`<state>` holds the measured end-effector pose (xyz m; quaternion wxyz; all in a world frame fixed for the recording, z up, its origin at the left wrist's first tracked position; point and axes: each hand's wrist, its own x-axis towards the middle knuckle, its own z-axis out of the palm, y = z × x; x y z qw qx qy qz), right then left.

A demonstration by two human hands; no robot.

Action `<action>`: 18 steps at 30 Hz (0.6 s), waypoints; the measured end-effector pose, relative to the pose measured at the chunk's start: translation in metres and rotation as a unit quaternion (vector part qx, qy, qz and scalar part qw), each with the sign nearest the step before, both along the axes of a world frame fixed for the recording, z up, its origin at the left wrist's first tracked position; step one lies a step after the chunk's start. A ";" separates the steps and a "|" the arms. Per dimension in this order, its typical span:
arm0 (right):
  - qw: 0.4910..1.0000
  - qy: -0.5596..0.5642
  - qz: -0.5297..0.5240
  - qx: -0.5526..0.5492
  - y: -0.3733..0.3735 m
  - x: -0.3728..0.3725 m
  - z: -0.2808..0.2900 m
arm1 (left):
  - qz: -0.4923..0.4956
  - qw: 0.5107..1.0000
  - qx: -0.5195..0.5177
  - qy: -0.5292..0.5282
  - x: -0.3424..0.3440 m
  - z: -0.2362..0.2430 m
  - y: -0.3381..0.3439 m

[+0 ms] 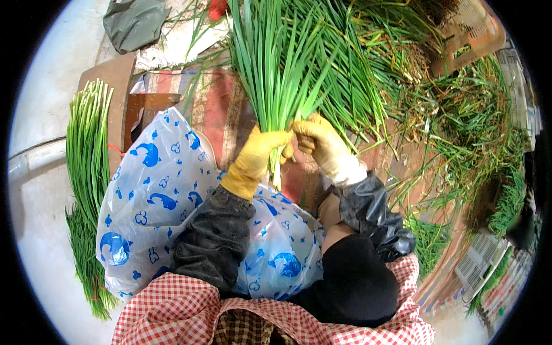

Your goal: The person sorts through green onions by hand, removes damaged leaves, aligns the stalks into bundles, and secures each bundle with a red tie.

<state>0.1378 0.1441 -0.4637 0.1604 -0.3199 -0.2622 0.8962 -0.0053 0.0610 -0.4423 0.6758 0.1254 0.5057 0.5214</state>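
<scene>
My left hand (265,146), in a yellow glove, grips a bunch of long green leafy stalks (270,75) by its pale lower end, with the leaves fanning upward. Just right of it, my right hand (313,138), in a paler yellow glove, has its fingers curled in a pinch on a few stalks at the bunch's right side. A translucent plastic sheet with blue prints (149,207) covers my lap under my dark sleeves.
Tied bundles of stalks (86,132) lie by a brown board (118,75) at left. A big heap of loose greens (345,57) and trimmings fills the back and right, with plastic crates (471,40) at upper and lower right. A dark bag (129,26) lies at back left.
</scene>
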 end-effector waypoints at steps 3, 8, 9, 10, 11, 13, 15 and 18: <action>0.990 0.063 -0.088 -0.090 0.013 -0.008 0.000 | -0.045 0.999 0.002 0.019 -0.013 0.011 -0.001; 0.926 0.122 -0.357 0.021 0.118 0.053 0.023 | 0.031 0.993 0.023 -0.113 -0.047 0.002 -0.013; 0.893 0.196 -0.404 0.001 0.133 0.073 0.017 | 0.100 0.977 0.064 -0.178 -0.058 -0.004 -0.016; 0.873 0.157 -0.461 0.016 0.140 0.091 0.011 | 0.155 0.959 0.067 -0.228 -0.066 -0.018 -0.020; 0.849 0.111 -0.516 0.033 0.136 0.100 0.002 | 0.155 0.958 0.067 -0.232 -0.061 -0.022 -0.018; 0.870 -0.199 -0.395 0.217 0.101 0.116 -0.046 | 0.261 0.951 -0.045 -0.161 -0.046 -0.033 -0.012; 0.648 -0.377 0.005 0.662 0.044 0.078 -0.108 | 0.280 0.934 -0.091 -0.201 -0.058 -0.040 -0.022; 0.673 -0.434 0.303 0.517 -0.036 0.015 -0.088 | 0.248 0.926 -0.134 -0.251 -0.060 -0.067 -0.030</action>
